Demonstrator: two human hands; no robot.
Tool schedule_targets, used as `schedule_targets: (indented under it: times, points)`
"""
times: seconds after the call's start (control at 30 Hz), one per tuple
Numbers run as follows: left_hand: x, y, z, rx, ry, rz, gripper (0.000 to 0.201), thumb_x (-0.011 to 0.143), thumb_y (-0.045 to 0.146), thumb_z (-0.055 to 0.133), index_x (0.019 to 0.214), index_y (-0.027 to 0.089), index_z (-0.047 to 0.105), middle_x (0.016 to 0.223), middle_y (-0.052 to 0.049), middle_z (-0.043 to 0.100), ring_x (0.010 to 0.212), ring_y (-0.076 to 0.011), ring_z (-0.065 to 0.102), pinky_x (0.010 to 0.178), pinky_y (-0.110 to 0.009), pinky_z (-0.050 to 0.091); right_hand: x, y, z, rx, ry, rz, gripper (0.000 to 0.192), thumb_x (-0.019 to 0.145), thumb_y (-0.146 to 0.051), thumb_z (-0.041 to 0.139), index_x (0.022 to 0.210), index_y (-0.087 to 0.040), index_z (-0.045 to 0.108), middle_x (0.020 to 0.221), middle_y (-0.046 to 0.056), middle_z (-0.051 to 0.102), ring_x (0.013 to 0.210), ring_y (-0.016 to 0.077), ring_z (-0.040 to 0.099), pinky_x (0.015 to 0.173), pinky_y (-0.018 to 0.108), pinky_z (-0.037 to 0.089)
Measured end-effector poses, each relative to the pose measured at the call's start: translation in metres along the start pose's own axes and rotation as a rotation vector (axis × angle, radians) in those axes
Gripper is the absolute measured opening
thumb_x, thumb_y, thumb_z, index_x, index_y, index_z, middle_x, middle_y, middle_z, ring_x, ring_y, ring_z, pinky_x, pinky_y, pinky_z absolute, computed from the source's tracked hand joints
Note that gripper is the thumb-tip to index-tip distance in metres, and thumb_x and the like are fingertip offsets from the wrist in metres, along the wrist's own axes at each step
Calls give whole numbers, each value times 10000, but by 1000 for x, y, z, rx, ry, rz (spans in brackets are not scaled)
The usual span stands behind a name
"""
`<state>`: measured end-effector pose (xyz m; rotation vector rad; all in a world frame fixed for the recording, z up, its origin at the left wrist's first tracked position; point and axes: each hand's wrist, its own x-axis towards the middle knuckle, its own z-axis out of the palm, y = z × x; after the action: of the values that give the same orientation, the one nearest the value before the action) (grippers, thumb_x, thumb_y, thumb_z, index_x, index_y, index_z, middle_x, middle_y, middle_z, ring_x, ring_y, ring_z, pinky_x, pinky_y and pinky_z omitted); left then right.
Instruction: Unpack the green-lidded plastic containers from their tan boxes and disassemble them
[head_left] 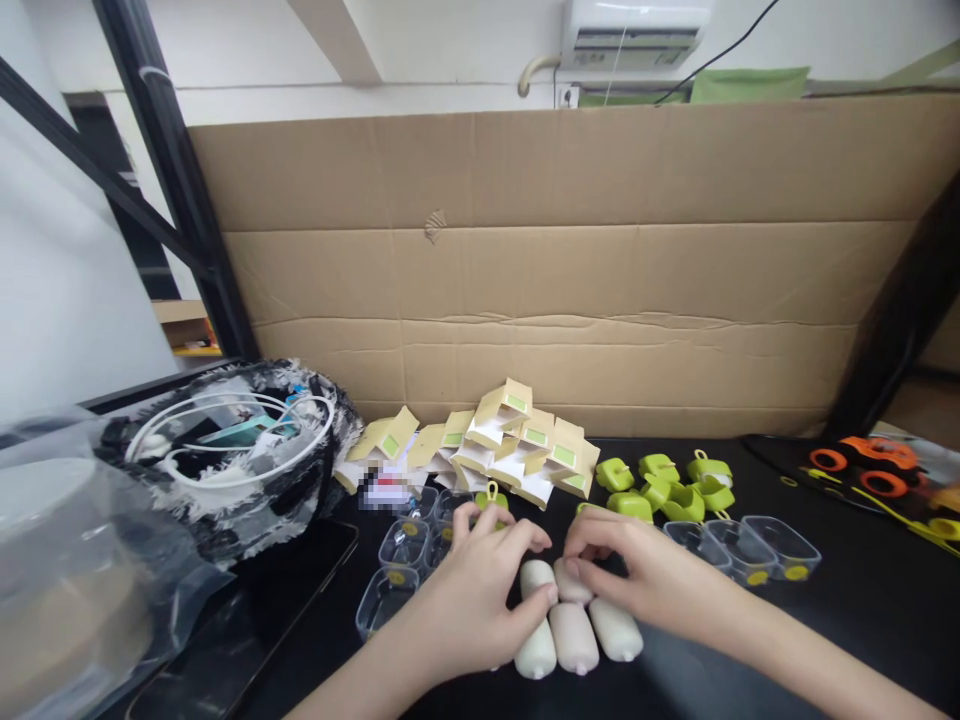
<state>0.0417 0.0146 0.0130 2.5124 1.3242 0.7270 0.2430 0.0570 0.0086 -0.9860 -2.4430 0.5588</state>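
Note:
Several pale rounded cylinders (574,640), cream and faintly pink with a small nub at the near end, stand close together in two rows on the black table. My left hand (487,570) is at their left side, fingers spread, its thumb against a cream cylinder (537,578). My right hand (619,560) reaches in from the right with curled fingers and thumb closed on a pale pink cylinder (574,585) in the far row. Its fingertips are partly hidden. Just beyond my left fingers is a lime-green piece with a loop (492,495).
Clear plastic cups (386,600) stand left of my hands, with more clear cups (780,550) at right. Lime-green cases (682,500) and cream cartons (517,440) lie behind. A fluffy basket (262,530) and plastic-wrapped item (67,590) are left; an orange toy vehicle (877,460) is right.

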Motion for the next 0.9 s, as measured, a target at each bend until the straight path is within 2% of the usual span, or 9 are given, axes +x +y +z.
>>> schedule_targets:
  times: [0.13, 0.2, 0.27, 0.4, 0.57, 0.67, 0.73, 0.8, 0.9]
  points:
    - [2, -4, -12, 87, 225, -21, 197, 859, 240, 466, 1052, 240, 508, 1016, -14, 630, 949, -221, 539, 824, -380, 259, 18, -10, -5, -75, 61, -53, 120, 823, -160, 512, 820, -204, 624, 844, 22, 645, 788, 167, 605, 704, 283, 473]
    - [3, -7, -18, 156, 393, -34, 206, 868, 229, 462, 1071, 246, 486, 997, -2, 634, 911, -204, 559, 818, -373, 251, 32, -17, 1, -107, 65, -113, 89, 796, -187, 563, 867, -198, 615, 873, 30, 654, 821, 178, 606, 730, 293, 477]
    - [3, -10, -23, 220, 530, -38, 223, 858, 208, 481, 1078, 242, 474, 970, 3, 639, 883, -194, 570, 826, -370, 246, 44, -24, 13, -189, 63, -170, 170, 742, -265, 639, 886, -181, 604, 922, 59, 658, 883, 218, 601, 768, 333, 473]
    - [3, -14, -26, 273, 624, -33, 223, 846, 188, 499, 1063, 242, 484, 928, 13, 641, 851, -186, 577, 822, -367, 254, 57, -28, 39, -427, 62, -180, 380, 625, -392, 709, 879, -134, 593, 883, 118, 672, 858, 293, 610, 782, 426, 452]
    - [3, -14, -22, 196, 578, -58, 228, 846, 170, 459, 1058, 249, 494, 935, 7, 630, 872, -189, 565, 829, -378, 295, 52, -25, 38, -386, 91, -210, 154, 678, -246, 657, 781, -157, 585, 794, 78, 672, 782, 254, 621, 741, 380, 462]
    - [3, -10, -20, -66, 556, -125, 276, 871, 240, 427, 1147, 238, 409, 944, -20, 590, 826, -170, 557, 790, -352, 383, 37, -17, 18, -184, 208, -207, 168, 713, -234, 657, 842, -179, 565, 890, 73, 662, 865, 246, 610, 766, 379, 473]
    - [3, -8, -19, -314, 491, -222, 323, 896, 337, 401, 1192, 224, 333, 816, 3, 561, 663, -135, 546, 654, -290, 430, 23, -9, 6, -5, 295, -201, 237, 746, -246, 648, 951, -199, 537, 977, 68, 642, 939, 228, 596, 822, 374, 472]
    - [2, -5, -16, -530, 333, -333, 378, 899, 450, 379, 1188, 213, 325, 617, 63, 492, 452, -99, 460, 464, -222, 380, 9, -1, -1, 150, 347, -191, 291, 770, -254, 637, 1026, -224, 502, 1038, 62, 617, 1000, 210, 580, 876, 363, 463]
    - [3, -1, -5, -930, -51, -382, 563, 838, 632, 346, 1173, 181, 385, 521, 64, 497, 336, -87, 413, 337, -181, 287, -8, 3, 1, 340, 330, -204, 310, 782, -242, 633, 1053, -259, 485, 1086, 47, 588, 1063, 200, 552, 921, 351, 447]
